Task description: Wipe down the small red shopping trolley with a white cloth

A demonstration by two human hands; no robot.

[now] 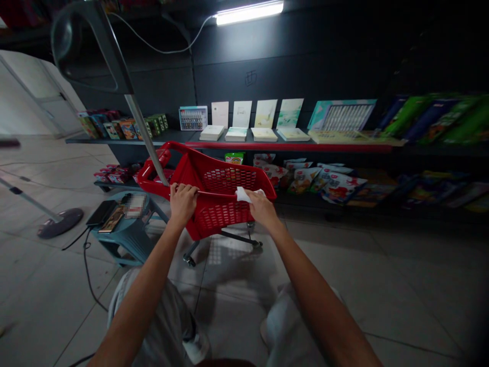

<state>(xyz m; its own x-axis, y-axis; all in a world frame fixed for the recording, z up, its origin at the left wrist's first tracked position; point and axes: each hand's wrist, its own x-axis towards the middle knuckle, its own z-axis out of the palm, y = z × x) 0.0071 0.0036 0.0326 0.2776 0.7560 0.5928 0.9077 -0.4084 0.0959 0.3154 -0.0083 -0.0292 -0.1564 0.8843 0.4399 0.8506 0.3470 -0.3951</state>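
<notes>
A small red shopping cart (225, 216) with perforated basket sides stands on wheels in front of me. My left hand (183, 203) is closed over the near rim, toward the handle end. Farther right along that same rim, my right hand (260, 205) presses a white cloth (243, 194) against the red plastic. Its fingers are wrapped round the cloth, which hides part of the rim. The cart's handle end (156, 165) points left, beside a grey metal pole.
At left, a blue-green stool (130, 235) bears a phone and a dark device with cables. A metal pole (139, 120) rises beside the cart. Behind it, a shelf (244, 143) carries booklets and boxes, with snack bags (340, 186) below. A round stand base (61, 223) rests on the floor.
</notes>
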